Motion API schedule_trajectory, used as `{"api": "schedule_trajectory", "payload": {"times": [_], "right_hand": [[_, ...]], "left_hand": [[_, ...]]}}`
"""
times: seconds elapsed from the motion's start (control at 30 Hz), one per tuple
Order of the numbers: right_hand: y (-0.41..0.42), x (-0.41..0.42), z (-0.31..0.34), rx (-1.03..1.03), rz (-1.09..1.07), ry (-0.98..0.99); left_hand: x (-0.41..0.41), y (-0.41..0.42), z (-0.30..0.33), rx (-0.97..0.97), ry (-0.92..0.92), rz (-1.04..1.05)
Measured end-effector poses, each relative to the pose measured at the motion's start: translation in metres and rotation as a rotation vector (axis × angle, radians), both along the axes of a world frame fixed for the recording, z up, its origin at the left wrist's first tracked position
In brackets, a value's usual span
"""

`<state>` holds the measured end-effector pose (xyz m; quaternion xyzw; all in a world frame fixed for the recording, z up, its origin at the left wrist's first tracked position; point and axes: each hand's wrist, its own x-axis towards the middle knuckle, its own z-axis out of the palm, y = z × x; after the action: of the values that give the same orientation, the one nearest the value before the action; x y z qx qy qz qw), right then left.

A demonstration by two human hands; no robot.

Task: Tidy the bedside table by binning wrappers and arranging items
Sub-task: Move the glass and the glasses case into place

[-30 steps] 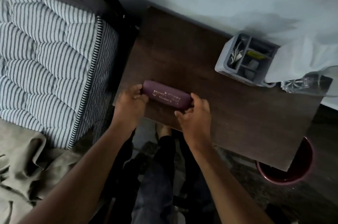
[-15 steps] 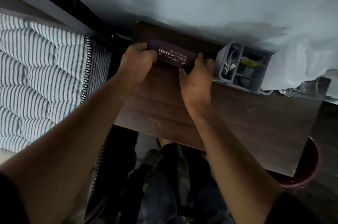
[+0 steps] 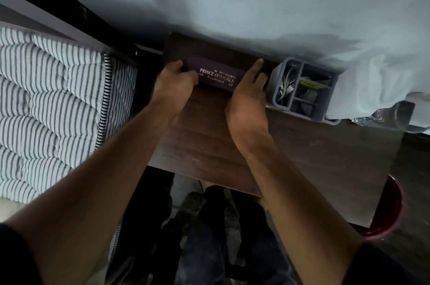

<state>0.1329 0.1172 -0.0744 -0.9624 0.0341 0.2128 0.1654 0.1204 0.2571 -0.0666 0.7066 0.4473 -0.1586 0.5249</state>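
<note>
Purple case (image 3: 217, 74) lies w/ long axis left-right at surface (image 3: 302, 156) back edge; left hand (image 3: 173, 89) & right hand (image 3: 247, 96) grip opposite ends, equally near.

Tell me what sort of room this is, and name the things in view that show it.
Most likely a bedroom. A striped quilted mattress lies in a dark bed frame, and a small wooden bedside table stands against the wall beside it, holding a spectacle case and a grey organiser.
</note>
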Motion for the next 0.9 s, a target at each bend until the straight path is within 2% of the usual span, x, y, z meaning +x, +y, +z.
{"api": "schedule_trajectory", "payload": {"times": [0.07, 0.17, 0.23, 0.3, 0.33, 0.43, 0.53, 0.67, 0.9], "right_hand": [[-0.002, -0.014, 0.013, -0.002, 0.056, 0.010], [-0.016, -0.040, 0.040, 0.146, 0.049, 0.082], [-0.037, -0.056, 0.051, 0.254, -0.026, 0.104], [-0.066, -0.070, 0.051, 0.323, -0.203, 0.052], [-0.080, -0.076, 0.049, 0.333, -0.313, 0.006], [-0.123, -0.085, 0.048, 0.329, -0.656, -0.052], [-0.150, -0.074, 0.046, 0.473, -0.867, -0.057], [-0.161, -0.046, 0.044, 0.682, -0.798, -0.008], [-0.148, -0.046, 0.036, 0.731, -0.756, 0.035]], "left_hand": [[-0.002, -0.007, 0.012, 0.044, 0.013, -0.008], [-0.007, -0.011, 0.009, 0.088, -0.085, -0.011], [-0.013, -0.017, 0.005, 0.147, -0.141, -0.046], [-0.017, -0.033, 0.016, 0.198, -0.169, -0.083], [-0.017, -0.043, 0.024, 0.164, -0.183, -0.079], [-0.016, -0.086, 0.039, -0.174, -0.173, -0.080], [-0.014, -0.122, 0.043, -0.279, -0.144, -0.185], [-0.009, -0.144, 0.042, -0.244, -0.133, -0.229], [-0.012, -0.148, 0.035, -0.195, -0.118, -0.213]]}}
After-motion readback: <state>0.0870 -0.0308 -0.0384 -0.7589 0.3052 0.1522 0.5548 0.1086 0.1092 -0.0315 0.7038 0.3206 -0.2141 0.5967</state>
